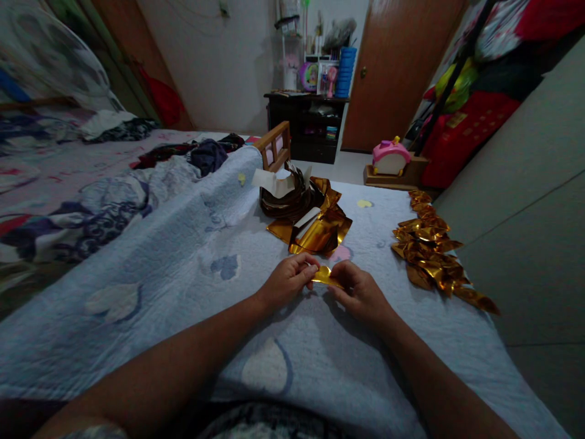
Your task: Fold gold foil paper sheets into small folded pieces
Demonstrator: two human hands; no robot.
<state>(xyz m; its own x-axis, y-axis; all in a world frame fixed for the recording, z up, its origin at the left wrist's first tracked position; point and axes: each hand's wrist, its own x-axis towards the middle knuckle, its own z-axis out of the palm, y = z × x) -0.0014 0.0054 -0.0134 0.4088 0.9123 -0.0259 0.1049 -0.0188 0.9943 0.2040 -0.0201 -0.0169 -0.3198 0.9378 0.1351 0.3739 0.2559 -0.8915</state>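
Observation:
Between my two hands, just above the bedspread, is a small folded piece of gold foil paper (325, 277). My left hand (292, 277) pinches its left end with thumb and fingers. The right end is gripped by my right hand (359, 289), its fingers curled. Just beyond them lies a loose heap of gold foil sheets (315, 235), with a dark stack of paper (287, 201) behind it topped by a pale curled sheet. To the right, a row of folded gold foil pieces (429, 250) runs along the bed's edge.
A pale blue bedspread (183, 329) with heart shapes lies under everything. A wooden bed rail (274, 146) stands at the far end. Rumpled clothes (183, 158) and another bed are on the left. A dark cabinet (306, 128) and a pink toy (390, 155) stand beyond.

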